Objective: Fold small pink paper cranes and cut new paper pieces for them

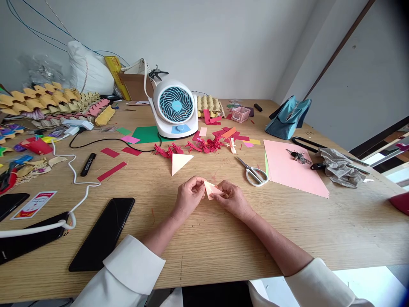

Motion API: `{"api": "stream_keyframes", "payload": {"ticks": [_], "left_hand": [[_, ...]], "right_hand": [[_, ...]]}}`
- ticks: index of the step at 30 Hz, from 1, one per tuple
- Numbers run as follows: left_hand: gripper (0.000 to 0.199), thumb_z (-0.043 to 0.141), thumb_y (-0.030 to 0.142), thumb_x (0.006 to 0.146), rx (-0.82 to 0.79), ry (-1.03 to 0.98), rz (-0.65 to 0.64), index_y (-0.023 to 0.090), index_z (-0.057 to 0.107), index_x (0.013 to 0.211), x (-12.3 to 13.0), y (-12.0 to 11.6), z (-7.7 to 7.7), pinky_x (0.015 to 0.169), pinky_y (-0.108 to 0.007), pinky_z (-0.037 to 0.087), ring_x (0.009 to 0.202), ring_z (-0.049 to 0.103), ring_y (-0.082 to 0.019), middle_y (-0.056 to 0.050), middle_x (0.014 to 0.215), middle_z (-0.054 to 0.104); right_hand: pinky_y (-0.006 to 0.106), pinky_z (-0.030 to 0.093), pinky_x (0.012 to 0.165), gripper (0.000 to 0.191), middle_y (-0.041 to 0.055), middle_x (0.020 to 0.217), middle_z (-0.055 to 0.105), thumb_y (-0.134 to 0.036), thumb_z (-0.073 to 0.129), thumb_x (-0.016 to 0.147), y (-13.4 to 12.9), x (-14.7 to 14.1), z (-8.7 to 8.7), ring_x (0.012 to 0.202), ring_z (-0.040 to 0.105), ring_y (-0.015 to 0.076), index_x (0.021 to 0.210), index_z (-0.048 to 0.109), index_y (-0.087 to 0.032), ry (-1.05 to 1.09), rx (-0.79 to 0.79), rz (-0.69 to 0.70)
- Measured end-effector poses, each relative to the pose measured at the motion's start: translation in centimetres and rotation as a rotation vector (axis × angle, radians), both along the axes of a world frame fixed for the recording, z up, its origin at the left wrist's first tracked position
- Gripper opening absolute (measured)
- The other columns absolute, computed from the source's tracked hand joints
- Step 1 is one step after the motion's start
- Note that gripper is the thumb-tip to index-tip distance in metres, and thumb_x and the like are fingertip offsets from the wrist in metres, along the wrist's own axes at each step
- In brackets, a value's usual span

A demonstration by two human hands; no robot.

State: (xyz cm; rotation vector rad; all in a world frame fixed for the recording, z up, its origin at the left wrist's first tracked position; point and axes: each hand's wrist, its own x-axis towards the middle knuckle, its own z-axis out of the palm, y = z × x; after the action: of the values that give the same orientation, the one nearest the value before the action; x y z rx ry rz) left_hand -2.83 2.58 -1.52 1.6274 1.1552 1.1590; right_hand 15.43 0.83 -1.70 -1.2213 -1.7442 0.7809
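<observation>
A small pale pink paper [210,190] is held up between the two hands, over the near half of the desk [198,251] and about midway between its left and right edges. It looks folded, and I would expect it to be very light, thin and springy, quick to crease and easy to tear, so a gentle pinch at the corners or along a fold seems the best hold. The left hand [189,195] has thumb and forefinger pinching its left corner, the others curled in; the right hand [234,200] presses its thumb on the right part, with bent fingers behind. The forearms [164,230] slant inward from the near edge, wrists low, so the fingertips almost meet. A cream paper triangle [180,163] lies further toward the far edge, and scissors [256,176] lie to the right, points toward the far edge.
</observation>
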Motion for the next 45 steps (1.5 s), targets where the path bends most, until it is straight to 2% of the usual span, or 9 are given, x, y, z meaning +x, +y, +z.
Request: {"api": "stream_keyframes", "payload": {"ticks": [4, 8, 15, 28, 31, 33, 37, 40, 45], "left_hand": [[0.017, 0.055, 0.026, 0.086, 0.032, 0.028, -0.011, 0.019, 0.066, 0.098, 0.0, -0.4, 0.7, 0.059, -0.021, 0.05, 0.06, 0.062, -0.011, -0.001, 0.079, 0.068], [0.017, 0.058, 0.03, 0.086, 0.027, 0.041, -0.002, 0.019, 0.067, 0.096, 0.0, -0.7, 1.1, 0.058, -0.021, 0.048, 0.06, 0.061, -0.012, 0.0, 0.072, 0.066], [0.017, 0.059, 0.035, 0.087, 0.058, 0.017, -0.015, 0.019, 0.065, 0.089, 0.0, -0.2, 0.5, 0.061, -0.021, 0.049, 0.059, 0.059, -0.011, 0.0, 0.073, 0.066], [0.021, 0.062, 0.038, 0.086, -0.008, -0.061, -0.061, 0.017, 0.062, 0.08, -0.1, 0.4, 0.3, 0.053, -0.02, 0.045, 0.052, 0.055, -0.008, 0.003, 0.063, 0.058], [0.025, 0.065, 0.04, 0.083, -0.059, -0.129, -0.052, 0.016, 0.061, 0.077, 0.0, 0.5, 0.3, 0.049, -0.02, 0.047, 0.051, 0.052, -0.008, 0.003, 0.063, 0.057], [0.028, 0.068, 0.042, 0.08, -0.096, -0.194, -0.04, 0.016, 0.06, 0.075, 0.0, 0.4, 0.4, 0.048, -0.02, 0.048, 0.051, 0.051, -0.008, 0.004, 0.063, 0.055], [0.031, 0.073, 0.043, 0.076, -0.174, -0.337, -0.022, 0.016, 0.059, 0.074, 0.3, 0.2, 0.7, 0.048, -0.018, 0.049, 0.054, 0.049, -0.007, 0.004, 0.062, 0.053], [0.033, 0.076, 0.044, 0.073, -0.227, -0.414, -0.008, 0.016, 0.059, 0.074, 0.5, 0.0, 0.7, 0.049, -0.018, 0.05, 0.056, 0.049, -0.007, 0.004, 0.064, 0.053], [0.036, 0.077, 0.046, 0.071, -0.264, -0.451, -0.023, 0.015, 0.06, 0.074, 1.0, -0.3, 0.5, 0.049, -0.018, 0.051, 0.057, 0.05, -0.008, 0.004, 0.062, 0.054]], "right_hand": [[0.022, 0.037, 0.053, 0.022, -0.001, 0.068, 0.054, -0.031, 0.067, 0.079, 0.0, 0.0, 0.0, 0.059, 0.048, 0.0113, 0.065, 0.056, -0.018, -0.025, -0.001, -0.018], [0.022, 0.036, 0.052, 0.022, -0.0014, 0.067, 0.053, -0.031, 0.067, 0.079, 0.0, 0.0, 0.0, 0.059, 0.047, 0.0111, 0.065, 0.056, -0.019, -0.031, -0.004, -0.015], [0.023, 0.037, 0.054, 0.021, -0.0006, 0.069, 0.055, -0.031, 0.067, 0.08, -0.1, 0.1, 0.1, 0.06, 0.049, 0.0112, 0.066, 0.057, -0.018, -0.027, 0.012, -0.005], [0.024, 0.037, 0.056, 0.022, 0.0, 0.07, 0.055, -0.032, 0.067, 0.08, -0.1, 0.0, 0.2, 0.062, 0.049, 0.0122, 0.066, 0.056, -0.018, 0.006, 0.001, 0.017], [0.023, 0.038, 0.056, 0.022, -0.0011, 0.07, 0.055, -0.034, 0.069, 0.079, -0.2, 0.0, 0.1, 0.062, 0.049, 0.0121, 0.073, 0.054, -0.019, 0.074, -0.056, -0.009], [0.023, 0.039, 0.057, 0.025, -0.0018, 0.074, 0.056, -0.036, 0.071, 0.076, -0.1, 0.1, -0.1, 0.064, 0.051, 0.0126, 0.085, 0.054, -0.021, 0.182, -0.086, -0.025], [0.024, 0.042, 0.058, 0.054, -0.0015, 0.083, 0.058, -0.042, 0.079, 0.068, 0.4, 0.1, -0.4, 0.066, 0.054, 0.0138, 0.109, 0.048, -0.024, 0.459, -0.218, 0.023], [0.025, 0.042, 0.061, 0.053, -0.0003, 0.085, 0.06, -0.043, 0.082, 0.063, 0.7, 0.0, -0.3, 0.068, 0.054, 0.0137, 0.101, 0.052, -0.023, 0.557, -0.309, 0.063], [0.024, 0.036, 0.059, 0.04, -0.0027, 0.07, 0.056, -0.047, 0.081, 0.064, 0.4, -0.1, 0.3, 0.064, 0.047, 0.0119, 0.083, 0.058, -0.02, 0.501, -0.352, 0.09]]}}
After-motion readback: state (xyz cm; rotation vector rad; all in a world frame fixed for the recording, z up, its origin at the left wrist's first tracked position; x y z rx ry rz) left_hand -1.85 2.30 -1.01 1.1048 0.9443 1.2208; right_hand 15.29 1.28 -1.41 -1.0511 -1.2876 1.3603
